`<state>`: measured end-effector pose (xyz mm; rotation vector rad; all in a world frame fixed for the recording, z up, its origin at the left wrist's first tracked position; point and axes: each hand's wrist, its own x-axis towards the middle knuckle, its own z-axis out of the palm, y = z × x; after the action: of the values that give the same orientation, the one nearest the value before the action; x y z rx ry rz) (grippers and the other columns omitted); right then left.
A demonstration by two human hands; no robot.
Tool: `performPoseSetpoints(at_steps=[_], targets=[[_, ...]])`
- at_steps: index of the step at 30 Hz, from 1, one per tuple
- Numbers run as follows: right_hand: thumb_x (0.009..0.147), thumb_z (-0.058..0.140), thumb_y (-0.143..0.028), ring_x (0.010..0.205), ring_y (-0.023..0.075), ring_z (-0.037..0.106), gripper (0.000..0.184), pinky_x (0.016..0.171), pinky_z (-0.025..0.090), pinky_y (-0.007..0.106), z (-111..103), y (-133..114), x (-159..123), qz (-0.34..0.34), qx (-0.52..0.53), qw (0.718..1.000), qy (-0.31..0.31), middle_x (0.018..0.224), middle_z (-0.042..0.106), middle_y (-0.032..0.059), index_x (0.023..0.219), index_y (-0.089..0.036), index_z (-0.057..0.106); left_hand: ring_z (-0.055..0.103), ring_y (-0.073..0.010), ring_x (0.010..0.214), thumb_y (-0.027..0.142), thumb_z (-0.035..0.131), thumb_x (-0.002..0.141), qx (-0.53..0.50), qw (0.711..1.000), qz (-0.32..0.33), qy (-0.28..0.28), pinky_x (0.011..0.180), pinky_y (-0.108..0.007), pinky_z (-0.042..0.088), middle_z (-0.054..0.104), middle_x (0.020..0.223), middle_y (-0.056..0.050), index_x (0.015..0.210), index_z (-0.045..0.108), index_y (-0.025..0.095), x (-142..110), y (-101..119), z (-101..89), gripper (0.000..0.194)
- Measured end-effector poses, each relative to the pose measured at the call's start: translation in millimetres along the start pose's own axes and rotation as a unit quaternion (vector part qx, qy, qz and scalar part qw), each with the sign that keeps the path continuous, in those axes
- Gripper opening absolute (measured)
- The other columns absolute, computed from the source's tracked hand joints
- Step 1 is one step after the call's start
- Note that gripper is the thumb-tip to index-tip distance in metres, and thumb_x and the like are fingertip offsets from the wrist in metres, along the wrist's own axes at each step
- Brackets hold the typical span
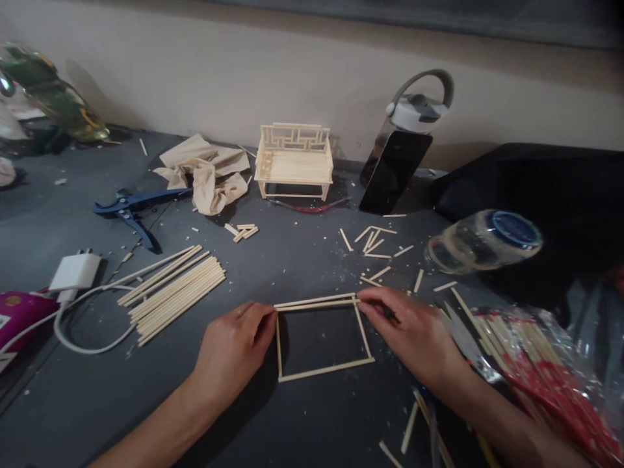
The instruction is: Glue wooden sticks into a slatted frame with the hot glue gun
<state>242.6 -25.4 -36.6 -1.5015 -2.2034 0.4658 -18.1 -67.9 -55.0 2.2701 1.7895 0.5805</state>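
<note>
A thin wooden stick (315, 300) lies along the far side of a rectangular frame (326, 371) made of similar sticks on the dark table. My left hand (234, 344) pinches the stick's left end at the frame's far left corner. At the far right corner, the fingertips of my right hand (414, 325) close on its other end. Whether the stick touches the frame's far side along its whole length, I cannot tell. Left of my left hand lies a bundle of longer sticks (178, 299). Short cut pieces (373, 242) are scattered beyond my right hand.
A miniature wooden bench (294, 166) stands near the wall, beside crumpled paper (214, 185) and a blue-handled cutter (129, 207). A phone (396, 172) leans on a bottle (422, 114). At right are a clear jar (480, 244), scissors (470, 348) and bagged sticks (546, 364). A charger (75, 272) lies left.
</note>
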Motion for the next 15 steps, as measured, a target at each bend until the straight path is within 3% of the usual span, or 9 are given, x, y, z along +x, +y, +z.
performPoseSetpoints(at_steps=[9, 15], targets=[[0.091, 0.049, -0.023, 0.078, 0.0183, 0.072, 0.016, 0.069, 0.055, 0.030, 4.0, 0.8, -1.4, 0.015, -0.014, 1.000, -0.007, 0.090, 0.075, 0.0011, 0.099, -0.022, 0.063, 0.066, -0.0168, 0.061, 0.024, 0.043, 0.094, 0.079, 0.995, 0.051, 0.032, 0.053, -0.027, 0.044, 0.068, 0.073, -0.003, 0.087, 0.065, 0.016, -1.3, 1.0, 1.0, 0.024], [0.092, 0.049, -0.021, 0.085, 0.0190, 0.071, 0.018, 0.075, 0.056, 0.031, 8.6, 4.0, -3.0, 0.019, 0.002, 1.000, -0.003, 0.097, 0.074, 0.0037, 0.104, -0.021, 0.063, 0.065, -0.0150, 0.059, 0.026, 0.041, 0.095, 0.087, 0.994, 0.062, 0.022, 0.050, -0.025, 0.041, 0.066, 0.071, -0.001, 0.084, 0.062, 0.019, 0.0, -0.5, 0.6, 0.026]])
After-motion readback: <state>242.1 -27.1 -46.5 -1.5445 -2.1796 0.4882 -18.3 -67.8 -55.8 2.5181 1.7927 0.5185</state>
